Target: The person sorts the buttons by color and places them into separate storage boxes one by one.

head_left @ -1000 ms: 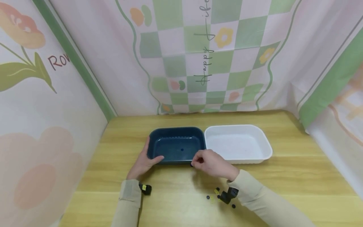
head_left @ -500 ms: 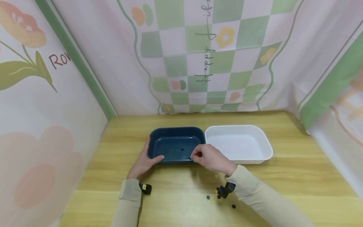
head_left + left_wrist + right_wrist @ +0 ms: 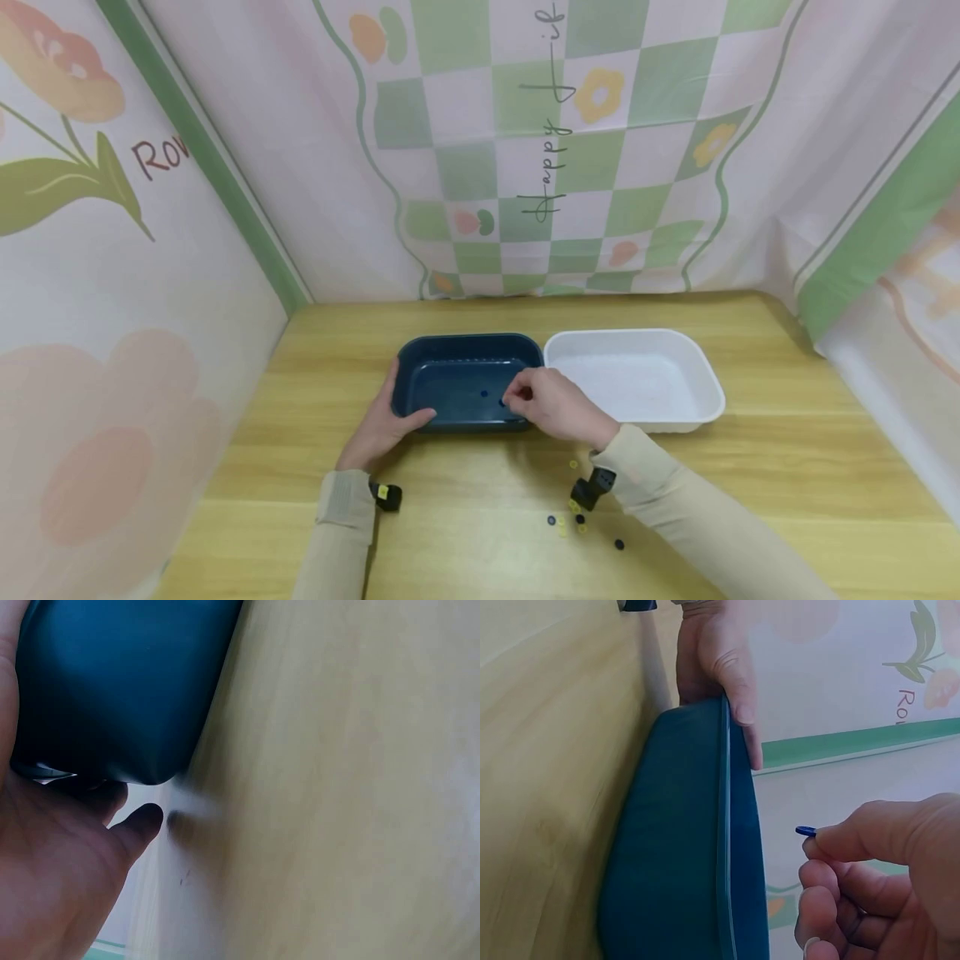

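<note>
My right hand [image 3: 557, 406] pinches a small blue button [image 3: 805, 831] between thumb and index fingertip. It holds the button over the right part of a dark blue tray [image 3: 442, 396]. Inside that tray a single dark button [image 3: 483, 393] lies on the floor. At the tray's left end my left hand [image 3: 378, 431] grips it, thumb over the near rim and fingers along the outside. In the left wrist view the tray's outer wall [image 3: 127, 690] is beside the palm.
A white tray [image 3: 637, 379] stands against the blue tray's right side. On the wooden table [image 3: 450, 533] near my right wrist lie several buttons, some dark [image 3: 619, 544], some yellow [image 3: 582, 528]. A patterned curtain [image 3: 510, 158] hangs behind the table.
My right hand has risen from the near rim of the blue tray to over its inside, carrying the button. The left hand keeps its hold on the tray.
</note>
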`<control>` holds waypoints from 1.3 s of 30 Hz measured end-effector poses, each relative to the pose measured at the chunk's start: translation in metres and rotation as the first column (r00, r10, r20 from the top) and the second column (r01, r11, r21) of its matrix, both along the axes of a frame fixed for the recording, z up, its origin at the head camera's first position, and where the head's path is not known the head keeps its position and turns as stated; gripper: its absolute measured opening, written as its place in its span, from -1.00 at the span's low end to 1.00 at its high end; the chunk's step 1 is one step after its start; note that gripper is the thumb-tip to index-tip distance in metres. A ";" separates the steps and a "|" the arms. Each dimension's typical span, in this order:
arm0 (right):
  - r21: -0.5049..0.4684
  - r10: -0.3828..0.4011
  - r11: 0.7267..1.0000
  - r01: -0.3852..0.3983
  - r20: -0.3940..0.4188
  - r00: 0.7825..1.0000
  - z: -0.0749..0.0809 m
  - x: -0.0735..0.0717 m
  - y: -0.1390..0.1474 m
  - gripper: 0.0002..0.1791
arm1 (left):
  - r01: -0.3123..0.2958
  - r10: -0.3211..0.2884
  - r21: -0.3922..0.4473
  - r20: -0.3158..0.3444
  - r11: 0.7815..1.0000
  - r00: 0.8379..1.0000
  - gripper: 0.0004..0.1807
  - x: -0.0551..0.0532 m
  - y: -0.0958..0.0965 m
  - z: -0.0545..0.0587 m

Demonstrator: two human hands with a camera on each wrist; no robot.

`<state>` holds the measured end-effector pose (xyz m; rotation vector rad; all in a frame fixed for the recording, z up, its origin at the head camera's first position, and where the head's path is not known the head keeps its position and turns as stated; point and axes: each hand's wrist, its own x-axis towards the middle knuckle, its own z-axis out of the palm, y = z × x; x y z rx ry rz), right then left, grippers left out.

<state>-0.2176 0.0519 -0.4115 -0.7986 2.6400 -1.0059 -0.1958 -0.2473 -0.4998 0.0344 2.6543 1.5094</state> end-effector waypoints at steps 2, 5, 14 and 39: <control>0.001 -0.008 1.000 0.008 -0.004 1.000 0.000 -0.002 -0.001 -0.91 | 0.001 -0.001 -0.001 -0.004 1.000 1.000 0.18 0.000 0.000 0.000; -0.001 -0.019 1.000 0.019 0.001 1.000 0.000 -0.004 -0.003 -0.92 | 0.001 -0.001 0.000 -0.008 1.000 1.000 0.18 0.000 0.000 0.000; 0.011 -0.061 0.998 0.061 0.015 0.998 0.000 -0.010 -0.010 -0.93 | -0.002 0.002 0.004 -0.008 1.000 1.000 0.20 0.001 -0.001 0.002; 0.045 -0.125 0.991 0.124 0.021 0.992 -0.010 -0.028 -0.020 -0.88 | 0.006 -0.006 0.003 -0.008 1.000 1.000 0.21 0.000 -0.002 0.000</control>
